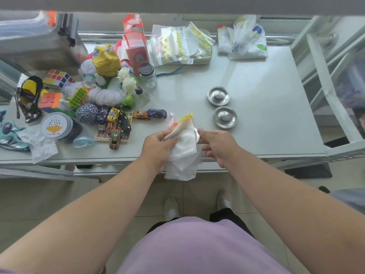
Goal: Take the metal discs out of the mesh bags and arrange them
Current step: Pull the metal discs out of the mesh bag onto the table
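Two round metal discs with a knob in the middle lie on the grey table, one [218,95] farther back and one [225,117] just in front of it. Over the table's front edge I hold a white mesh bag [183,153] with a yellow and pink top. My left hand [158,147] grips the bag's upper left side. My right hand [219,145] pinches its upper right edge. The bag hangs limp past the table edge; I cannot tell whether anything is inside it.
The left half of the table [266,115] is crowded: toy cars [116,125], a twine ball [87,113], puzzle cubes [57,78], a glass jar [148,76], a round tin [56,125]. Zip bags on a tray [177,46] and another bag [245,38] lie at the back. White shelving [335,86] stands right.
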